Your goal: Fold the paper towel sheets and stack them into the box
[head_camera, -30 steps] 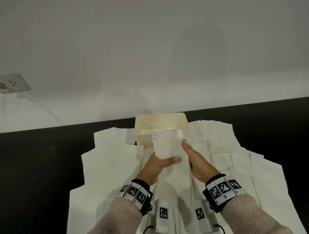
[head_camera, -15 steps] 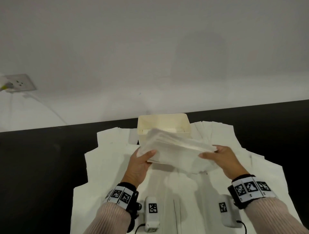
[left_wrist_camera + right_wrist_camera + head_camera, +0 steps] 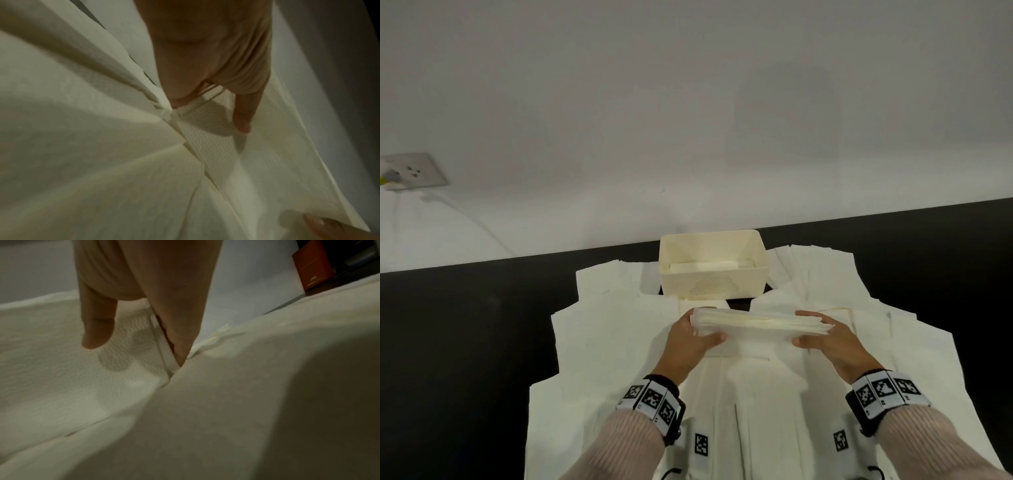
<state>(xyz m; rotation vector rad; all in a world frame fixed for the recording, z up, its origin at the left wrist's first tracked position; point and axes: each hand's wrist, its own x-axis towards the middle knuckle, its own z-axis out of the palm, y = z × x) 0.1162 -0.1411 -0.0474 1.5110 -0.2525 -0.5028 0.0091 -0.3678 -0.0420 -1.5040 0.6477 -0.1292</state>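
Observation:
A folded stack of white paper towel sheets [image 3: 756, 329] lies crosswise just in front of the cream box [image 3: 714, 284]. My left hand [image 3: 693, 337] grips its left end, thumb on the near side. My right hand [image 3: 822, 334] grips its right end the same way. In the left wrist view the thumb and fingers pinch the embossed folded towel [image 3: 207, 129]. In the right wrist view the fingers [image 3: 179, 331] press the towel's folded edge [image 3: 164, 347]. The box holds a low layer of folded towels [image 3: 709, 266].
Several unfolded white towel sheets [image 3: 613, 329] cover the black table [image 3: 465, 325] on both sides and under my arms. A white wall rises behind the box, with a socket [image 3: 412, 171] at far left. An orange box [image 3: 312, 264] stands off to the right.
The folded towel was upright in both hands near the box, then turned crosswise. Now it is held lower and nearer to me, level, with a hand at each end.

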